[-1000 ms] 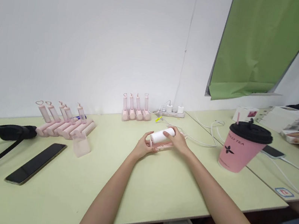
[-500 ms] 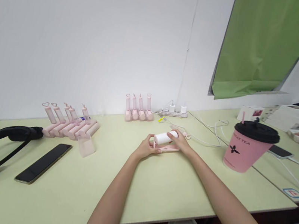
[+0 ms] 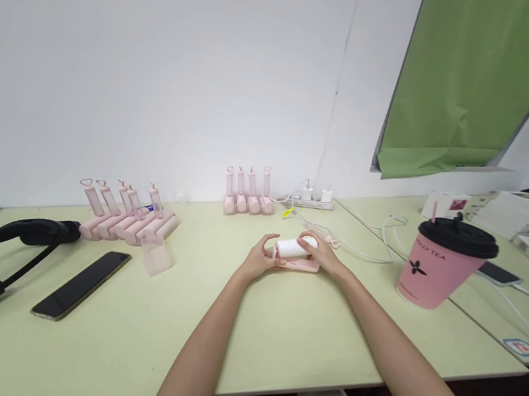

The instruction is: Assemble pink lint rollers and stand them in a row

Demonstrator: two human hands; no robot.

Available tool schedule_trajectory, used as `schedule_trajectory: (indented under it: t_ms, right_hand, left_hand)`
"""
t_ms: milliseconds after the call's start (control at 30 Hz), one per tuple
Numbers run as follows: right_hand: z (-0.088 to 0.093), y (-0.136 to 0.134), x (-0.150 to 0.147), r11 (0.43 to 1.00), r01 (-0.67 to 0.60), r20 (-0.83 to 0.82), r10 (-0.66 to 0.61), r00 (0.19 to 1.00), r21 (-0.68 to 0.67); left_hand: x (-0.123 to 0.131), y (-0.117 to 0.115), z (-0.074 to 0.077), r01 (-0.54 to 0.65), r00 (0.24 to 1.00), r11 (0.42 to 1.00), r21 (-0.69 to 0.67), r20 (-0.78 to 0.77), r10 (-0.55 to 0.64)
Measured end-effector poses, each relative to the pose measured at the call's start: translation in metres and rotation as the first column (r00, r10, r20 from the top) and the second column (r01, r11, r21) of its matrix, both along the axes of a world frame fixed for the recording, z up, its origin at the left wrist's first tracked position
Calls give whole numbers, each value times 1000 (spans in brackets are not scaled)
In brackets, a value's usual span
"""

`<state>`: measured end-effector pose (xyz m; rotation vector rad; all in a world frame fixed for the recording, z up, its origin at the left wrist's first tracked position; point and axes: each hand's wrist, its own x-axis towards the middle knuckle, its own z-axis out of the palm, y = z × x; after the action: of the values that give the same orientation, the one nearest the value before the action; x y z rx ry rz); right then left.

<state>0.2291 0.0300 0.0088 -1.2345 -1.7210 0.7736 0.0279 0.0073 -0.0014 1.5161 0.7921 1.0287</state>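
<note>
On the table in front of me, my left hand [image 3: 261, 258] grips the left end of a pink plastic holder [image 3: 301, 265], thumb and fingers curled around its upright end piece. My right hand [image 3: 320, 252] holds the right end of a white paper roll [image 3: 289, 249], which looks like a lint-roller refill. The roll lies lengthwise just above the holder, its left end against or beside the upright piece; whether it is seated I cannot tell. A pink part with a loop [image 3: 332, 242] lies behind my right hand.
Pink rollers with clear handles stand in two groups, one at left [image 3: 132, 224], another by the wall [image 3: 248, 202]. A clear cover [image 3: 155, 256], phone [image 3: 80, 286] and black headset [image 3: 7, 264] lie left. A pink cup [image 3: 437, 269], cables and power strip [image 3: 311, 201] are right.
The white roll has come down and lies more level over the pink holder. My hands stay around both parts. At far right, another person's hand has mostly left the view.
</note>
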Motion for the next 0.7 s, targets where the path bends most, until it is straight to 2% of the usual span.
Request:
schedule_trajectory:
  t_ms: [133,300,467,533,600,700]
  right_hand:
    - [2,1,-3,996,25,38,-28,999,84]
    - [-7,7,-6,992,97,89,-104,991,87]
    - [-11,6,-12,988,144,5,-144,990,58]
    - [-6,4,-11,995,94,-102,-88,991,46]
    - [1,1,-10,999,-15,-169,21,985,38]
    - [6,-4,-12,989,-120,-160,132,978,84]
  left_hand:
    - [-2,5,-2,-58,998,998,30,20,58]
    - [-3,2,1,-77,995,993,93,-53,82]
    - [-1,-1,5,-97,988,982,162,-102,114]
    - [0,0,6,-101,993,987,129,-55,108]
    - [-1,2,7,-126,992,989,72,35,123]
    - [-6,5,8,-147,977,989,2,158,145]
